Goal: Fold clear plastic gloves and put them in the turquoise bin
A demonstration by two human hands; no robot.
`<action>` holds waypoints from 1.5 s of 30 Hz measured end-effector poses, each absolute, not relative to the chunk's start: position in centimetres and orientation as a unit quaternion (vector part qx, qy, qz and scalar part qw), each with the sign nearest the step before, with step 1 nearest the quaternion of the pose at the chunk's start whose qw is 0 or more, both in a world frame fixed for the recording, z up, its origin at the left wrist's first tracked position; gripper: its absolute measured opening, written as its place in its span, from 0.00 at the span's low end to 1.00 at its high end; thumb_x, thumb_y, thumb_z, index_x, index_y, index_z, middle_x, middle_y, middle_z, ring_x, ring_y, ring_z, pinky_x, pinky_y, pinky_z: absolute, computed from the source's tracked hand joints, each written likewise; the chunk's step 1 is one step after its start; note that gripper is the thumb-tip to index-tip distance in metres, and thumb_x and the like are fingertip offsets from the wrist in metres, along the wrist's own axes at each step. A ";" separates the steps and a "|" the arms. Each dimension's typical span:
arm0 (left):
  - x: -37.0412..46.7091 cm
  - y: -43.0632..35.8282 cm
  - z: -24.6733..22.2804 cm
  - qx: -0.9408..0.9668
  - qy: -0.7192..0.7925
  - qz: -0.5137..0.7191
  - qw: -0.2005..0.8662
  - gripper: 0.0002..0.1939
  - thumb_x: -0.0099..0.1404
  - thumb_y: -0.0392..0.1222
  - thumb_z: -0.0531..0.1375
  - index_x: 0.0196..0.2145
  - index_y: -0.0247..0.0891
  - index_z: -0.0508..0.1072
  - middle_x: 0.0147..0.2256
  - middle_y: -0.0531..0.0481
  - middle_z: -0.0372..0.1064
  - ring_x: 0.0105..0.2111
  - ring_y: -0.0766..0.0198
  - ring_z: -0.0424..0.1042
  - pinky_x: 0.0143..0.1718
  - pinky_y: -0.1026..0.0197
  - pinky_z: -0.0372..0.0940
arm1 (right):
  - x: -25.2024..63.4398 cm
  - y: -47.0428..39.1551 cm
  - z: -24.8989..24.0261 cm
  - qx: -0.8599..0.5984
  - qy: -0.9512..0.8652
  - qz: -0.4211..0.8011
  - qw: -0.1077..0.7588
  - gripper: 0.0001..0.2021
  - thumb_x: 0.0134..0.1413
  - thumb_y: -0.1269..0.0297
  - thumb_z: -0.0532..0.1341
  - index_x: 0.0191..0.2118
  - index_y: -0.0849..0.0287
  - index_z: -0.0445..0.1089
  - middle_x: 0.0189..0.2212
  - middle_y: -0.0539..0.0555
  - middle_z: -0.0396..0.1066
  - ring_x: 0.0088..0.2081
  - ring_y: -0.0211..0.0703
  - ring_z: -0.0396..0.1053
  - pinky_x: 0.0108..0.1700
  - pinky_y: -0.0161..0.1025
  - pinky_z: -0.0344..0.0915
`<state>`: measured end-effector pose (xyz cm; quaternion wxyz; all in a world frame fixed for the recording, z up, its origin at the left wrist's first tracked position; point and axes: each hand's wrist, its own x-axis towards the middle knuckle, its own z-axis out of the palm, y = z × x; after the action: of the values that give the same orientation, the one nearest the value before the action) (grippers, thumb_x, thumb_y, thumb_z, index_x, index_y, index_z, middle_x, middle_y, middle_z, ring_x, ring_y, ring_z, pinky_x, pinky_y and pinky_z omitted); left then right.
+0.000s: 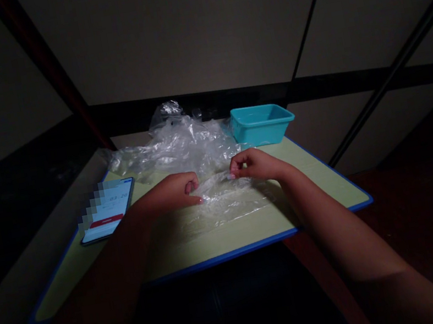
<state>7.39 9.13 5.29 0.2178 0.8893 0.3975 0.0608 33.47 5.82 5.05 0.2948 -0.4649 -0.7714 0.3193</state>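
Fingertips of the right hand (253, 165) pinch one clear plastic sheet (230, 207) at the centre of the frame; the left hand (179, 189), thumb and curled fingers parted, hovers at its left end, contact unclear. One plastic heap (184, 145), upper centre; one turquoise bin (262, 134), right of centre; one phone (119, 196), left.

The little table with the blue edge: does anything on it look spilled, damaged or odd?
No spill or damage shows. The untidy part is the crumpled heap of clear plastic across the far side, bunched beside the turquoise tub. Also odd: blocky squares cover the left part of the phone, hiding some of it.
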 end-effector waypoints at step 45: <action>6.6 8.8 7.6 0.871 0.342 0.079 0.344 0.15 0.55 0.52 0.61 0.32 0.39 0.80 0.34 0.50 0.79 0.37 0.59 0.75 0.40 0.61 0.63 | 33.8 5.3 5.9 -0.424 -0.783 0.403 0.212 0.10 0.44 0.59 0.67 0.29 0.61 0.72 0.25 0.48 0.70 0.28 0.35 0.64 0.32 0.35 0.59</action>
<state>6.58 8.79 7.61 0.3445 0.8707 0.3419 0.0793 33.81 5.30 5.87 0.2120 -0.4242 -0.7830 0.4025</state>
